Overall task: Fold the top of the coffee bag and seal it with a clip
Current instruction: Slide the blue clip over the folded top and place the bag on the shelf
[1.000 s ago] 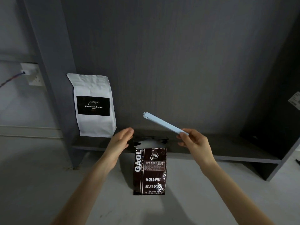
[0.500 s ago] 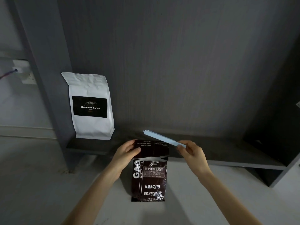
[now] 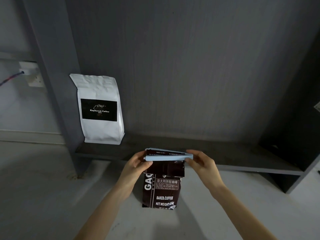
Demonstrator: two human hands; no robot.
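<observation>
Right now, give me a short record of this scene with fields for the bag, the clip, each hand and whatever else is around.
brown coffee bag: upright on the pale floor, top folded over toward the camera
clip: light blue, lying level across the folded top
left hand: gripping the bag's folded top and the clip's left end
right hand: pinching the clip's right end
white coffee bag: upright on the dark shelf, behind and to the left, untouched
clip closed: cannot tell

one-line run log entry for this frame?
step: clipping | dark coffee bag: top folded | blue clip: across fold | left hand, right hand: on clip ends
</observation>
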